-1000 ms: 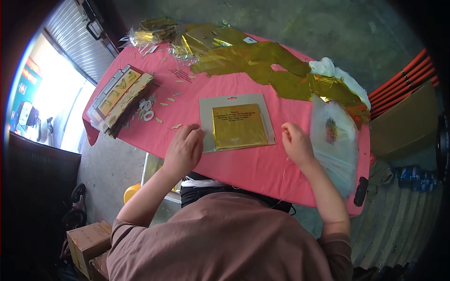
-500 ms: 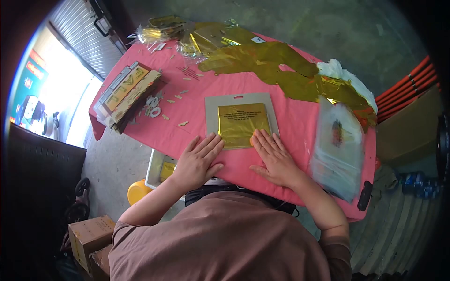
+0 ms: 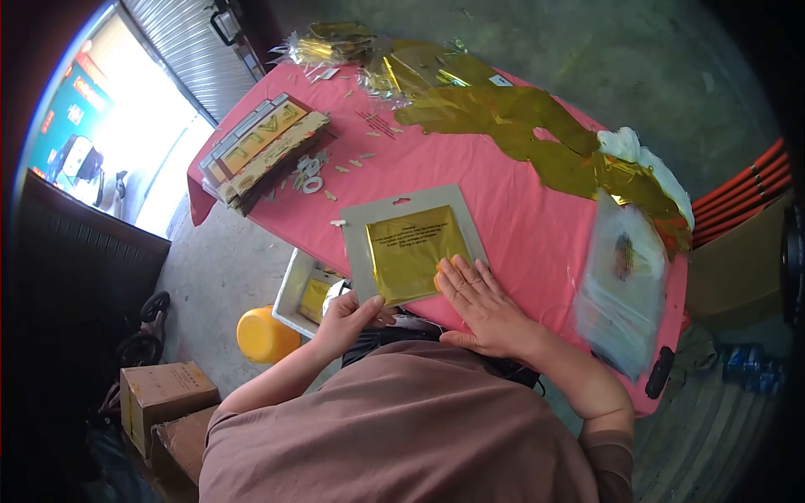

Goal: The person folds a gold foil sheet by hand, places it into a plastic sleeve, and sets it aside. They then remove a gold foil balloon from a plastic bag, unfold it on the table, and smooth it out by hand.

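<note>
A grey backing card with a hang hole lies tilted at the near edge of the table. On it is a flat gold foil packet with lines of dark print, in clear wrapping. My left hand pinches the card's near left corner between thumb and fingers. Spread flat, my right hand rests its fingertips on the packet's right side and the card's edge. A bit of orange shows by the right index fingertip; I cannot make out what it is.
A pink-covered table carries a stack of printed cards, a white tape ring, gold foil sheets and clear plastic bags. Below the left edge stand a white bin, a yellow container and a cardboard box.
The card with the gold packet has turned and shifted left and towards me. My left hand went from lying flat to pinching its corner. My right hand stays flat.
</note>
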Action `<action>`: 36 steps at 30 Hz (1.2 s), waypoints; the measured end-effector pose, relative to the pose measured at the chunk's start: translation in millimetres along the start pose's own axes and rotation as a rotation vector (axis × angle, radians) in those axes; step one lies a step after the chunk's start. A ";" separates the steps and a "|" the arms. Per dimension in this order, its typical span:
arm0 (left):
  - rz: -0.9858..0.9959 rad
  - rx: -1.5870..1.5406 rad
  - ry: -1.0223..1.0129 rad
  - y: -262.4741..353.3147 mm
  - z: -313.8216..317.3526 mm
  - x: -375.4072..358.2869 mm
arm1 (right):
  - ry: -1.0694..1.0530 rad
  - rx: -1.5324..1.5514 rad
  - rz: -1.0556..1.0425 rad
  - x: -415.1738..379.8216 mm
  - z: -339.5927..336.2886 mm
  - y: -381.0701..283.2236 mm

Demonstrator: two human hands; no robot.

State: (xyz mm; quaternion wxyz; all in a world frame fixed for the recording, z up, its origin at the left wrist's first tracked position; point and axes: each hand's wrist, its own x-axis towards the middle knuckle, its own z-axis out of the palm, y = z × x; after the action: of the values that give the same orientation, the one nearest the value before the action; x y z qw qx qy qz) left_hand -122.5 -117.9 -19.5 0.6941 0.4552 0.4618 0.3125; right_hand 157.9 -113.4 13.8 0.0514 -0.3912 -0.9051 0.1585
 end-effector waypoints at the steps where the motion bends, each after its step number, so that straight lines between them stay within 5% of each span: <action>1: 0.040 0.016 0.013 2.0 -0.8 -1.8 | -0.020 0.017 -0.028 2.9 -1.5 0.9; 5: 0.202 0.064 0.259 0.9 -53.9 -8.8 | 0.070 0.034 0.001 2.9 -4.8 2.4; 10: 0.229 -0.495 0.501 -15.1 -153.1 -39.9 | 0.130 0.037 0.053 6.9 2.8 9.7; 15: 0.088 -0.468 0.902 -137.7 -237.1 -90.3 | 0.139 0.009 0.090 8.0 3.0 7.2; 21: -0.325 -0.069 0.839 -203.2 -214.0 -58.8 | 0.131 0.002 0.104 9.1 1.7 4.8; 30: -0.415 -0.012 0.679 -201.8 -202.3 69.9 | 0.123 0.018 0.122 9.8 -0.8 1.8; 32: -0.492 0.491 0.704 -227.0 -218.6 96.3 | 0.118 0.019 0.127 10.4 -1.0 1.4; 36: -0.563 0.342 0.563 -226.6 -206.6 101.2 | 0.113 0.022 0.127 10.4 -2.1 1.0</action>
State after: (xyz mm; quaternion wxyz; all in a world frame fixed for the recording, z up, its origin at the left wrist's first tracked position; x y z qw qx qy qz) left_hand -272.5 -48.9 -297.0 0.5139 0.3170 0.7843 0.1422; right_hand 151.9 -104.7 15.2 0.0967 -0.4556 -0.8723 0.1488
